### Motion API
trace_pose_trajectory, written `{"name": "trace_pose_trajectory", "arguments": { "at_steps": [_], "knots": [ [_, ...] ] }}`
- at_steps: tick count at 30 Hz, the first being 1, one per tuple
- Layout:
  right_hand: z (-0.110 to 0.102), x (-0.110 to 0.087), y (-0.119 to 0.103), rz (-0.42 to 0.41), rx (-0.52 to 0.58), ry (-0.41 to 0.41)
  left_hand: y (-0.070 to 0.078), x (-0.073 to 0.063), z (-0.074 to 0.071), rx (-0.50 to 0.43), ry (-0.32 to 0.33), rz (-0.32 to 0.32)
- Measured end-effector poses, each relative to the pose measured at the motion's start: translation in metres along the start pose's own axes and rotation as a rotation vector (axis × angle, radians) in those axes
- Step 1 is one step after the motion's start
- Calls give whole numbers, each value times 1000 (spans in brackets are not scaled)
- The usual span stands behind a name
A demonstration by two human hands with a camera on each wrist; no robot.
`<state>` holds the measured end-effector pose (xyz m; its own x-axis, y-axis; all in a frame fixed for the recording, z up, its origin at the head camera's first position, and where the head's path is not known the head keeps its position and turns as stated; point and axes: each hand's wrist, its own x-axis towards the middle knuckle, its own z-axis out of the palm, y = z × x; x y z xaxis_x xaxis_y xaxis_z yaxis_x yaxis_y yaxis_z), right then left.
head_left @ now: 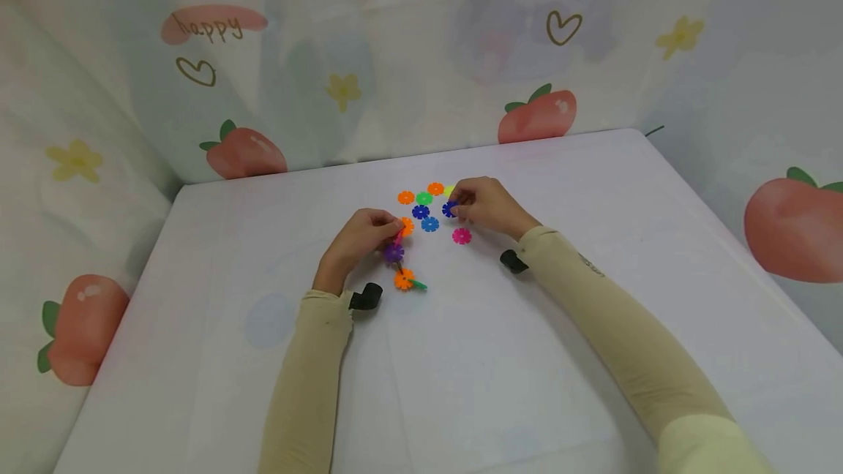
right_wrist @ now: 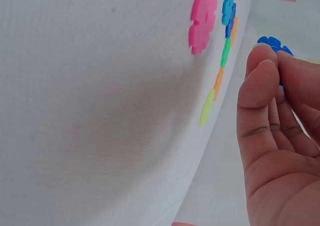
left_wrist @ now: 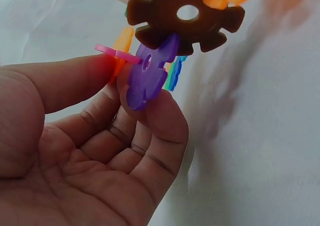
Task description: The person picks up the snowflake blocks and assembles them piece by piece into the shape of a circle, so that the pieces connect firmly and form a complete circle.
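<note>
Between thumb and fingers, my left hand (head_left: 356, 241) pinches a chain of interlocked plastic snowflake discs. Near the thumb tip are a pink disc (left_wrist: 105, 49) and an orange one (left_wrist: 123, 38). A purple disc (left_wrist: 145, 81) follows, then a brown disc (left_wrist: 160, 16). At the chain's near end hang an orange disc (head_left: 403, 281) and a green disc (head_left: 420, 285). My right hand (head_left: 490, 205) pinches a dark blue snowflake disc (right_wrist: 274, 42) by its edge, raised off the table. The two hands are apart, left one nearer the body.
Loose discs lie flat between and beyond the hands: pink (head_left: 462, 236), light blue (head_left: 430, 224), dark blue (head_left: 420, 212), green (head_left: 424, 199), two orange (head_left: 405, 197) and a yellow one (head_left: 449, 190) partly behind the right hand. A white cloth covers the table (head_left: 500, 371); a patterned curtain (head_left: 408, 42) stands behind.
</note>
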<state>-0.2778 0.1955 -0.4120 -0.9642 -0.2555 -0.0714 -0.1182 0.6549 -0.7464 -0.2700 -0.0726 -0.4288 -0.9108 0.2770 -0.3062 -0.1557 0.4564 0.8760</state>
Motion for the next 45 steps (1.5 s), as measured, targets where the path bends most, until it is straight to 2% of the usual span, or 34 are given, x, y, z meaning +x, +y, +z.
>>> {"name": "trace_pose_trajectory", "arguments": {
  "at_steps": [6, 14, 22, 32, 45],
  "knots": [
    [4, -4, -4, -46, 81, -2, 5, -2, 5, 6, -6, 11],
    [16, -9, -10, -151, 90, -5, 6, -2, 10, 4, -30, 55],
    [24, -12, -17, -209, 71, -32, 6, -2, 12, -3, -49, 89],
    [31, -8, -19, -360, -2, -21, 5, 0, 13, 27, -48, 88],
    [39, -6, -21, -345, -28, 5, 1, -1, 8, 0, -100, 126]
  ]
}}
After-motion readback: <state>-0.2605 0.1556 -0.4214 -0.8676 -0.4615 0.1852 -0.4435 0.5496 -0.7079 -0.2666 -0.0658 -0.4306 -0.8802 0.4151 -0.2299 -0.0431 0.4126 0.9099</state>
